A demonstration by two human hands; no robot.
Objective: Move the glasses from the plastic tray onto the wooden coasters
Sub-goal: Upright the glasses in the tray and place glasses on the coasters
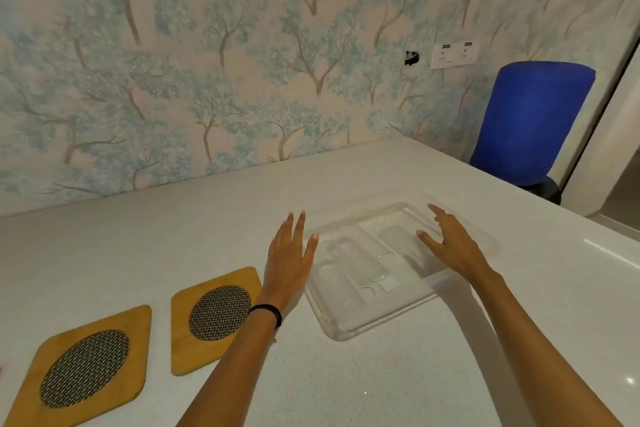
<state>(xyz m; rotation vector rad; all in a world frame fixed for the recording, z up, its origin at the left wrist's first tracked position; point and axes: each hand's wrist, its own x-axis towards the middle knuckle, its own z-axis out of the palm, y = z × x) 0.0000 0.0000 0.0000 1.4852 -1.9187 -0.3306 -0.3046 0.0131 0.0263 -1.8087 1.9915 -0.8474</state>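
A clear plastic tray (349, 326) rests on the white counter, right of centre. Inside it lie clear glasses on their sides: one on the left (346, 265) and one on the right (398, 239), hard to make out against the tray. Two wooden coasters with round metal mesh centres sit at the left: the nearer one (88, 366) and the farther one (214, 312). My left hand (289, 260) hovers flat at the tray's left edge, fingers spread, holding nothing. My right hand (446, 246) hangs over the tray's right side, fingers apart and empty.
The white counter (346, 385) runs back to a wall with tree-pattern wallpaper. A blue chair (530, 121) stands beyond the counter's far right corner. A white socket plate (453, 54) is on the wall. The counter's right edge falls off near the tray.
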